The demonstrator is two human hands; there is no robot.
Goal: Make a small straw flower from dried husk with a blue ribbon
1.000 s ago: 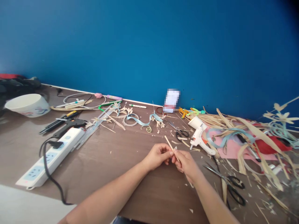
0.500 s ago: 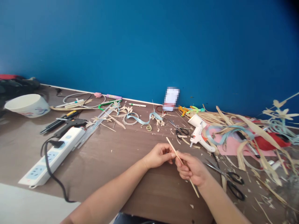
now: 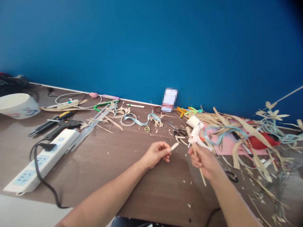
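Between the thumb and fingers of my left hand (image 3: pixel 158 154) is a small pale piece of dried husk (image 3: pixel 174 146), its pointed end toward the right. My right hand (image 3: pixel 204 160) is closed around a thin wooden stick (image 3: pixel 203 176), which slants with its top end up and to the left. The two hands are apart, above the brown table (image 3: pixel 142 192). Just behind my right hand lies a white glue gun (image 3: pixel 197 136), partly hidden by the hand and stick. Scissors (image 3: pixel 177 128) with dark handles lie farther back.
A white power strip (image 3: pixel 42 162) with a black cable, a black glue gun (image 3: pixel 62 128) and a white bowl (image 3: pixel 20 105) are on the left. Husk strips (image 3: pixel 227 119), blue ribbon (image 3: pixel 220 135) and a red item (image 3: pixel 262 141) crowd the right. A blue wall (image 3: pixel 142 47) stands behind.
My hands have separated: the right hand has moved right and upward with the stick, while the left hand now shows a husk piece in its fingers. The view has shifted slightly right.
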